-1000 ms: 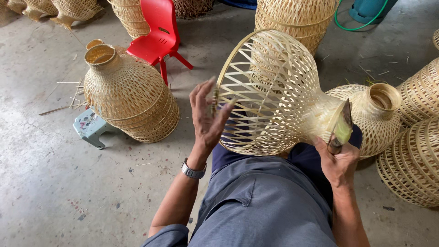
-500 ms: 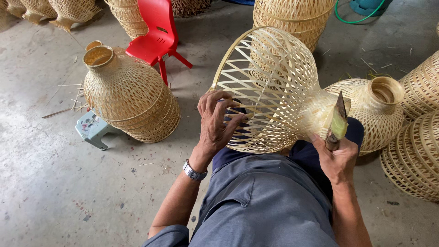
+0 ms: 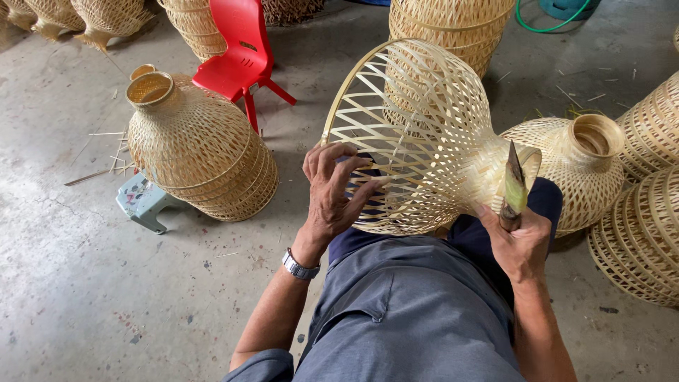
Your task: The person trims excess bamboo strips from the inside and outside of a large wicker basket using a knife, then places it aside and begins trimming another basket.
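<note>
A woven bamboo lampshade-like basket point(image 3: 417, 127) lies on its side across my lap, wide open mouth toward the left, narrow neck toward the right. My left hand point(image 3: 332, 194) grips the lower rim of its open lattice, fingers through the strips. My right hand point(image 3: 520, 240) holds a knife point(image 3: 512, 185) upright, its blade against the basket's narrow neck. A metal watch sits on my left wrist.
A stack of finished woven baskets point(image 3: 198, 152) stands left beside a small grey stool point(image 3: 145, 203). A red plastic chair point(image 3: 244, 49) is behind it. More baskets sit at right point(image 3: 583, 166), far right point(image 3: 647, 233) and top point(image 3: 453, 28). Concrete floor, loose bamboo slivers.
The basket has turned and shifted slightly; my left hand went from open beside the rim to gripping the lattice. My right hand keeps the knife at the neck.
</note>
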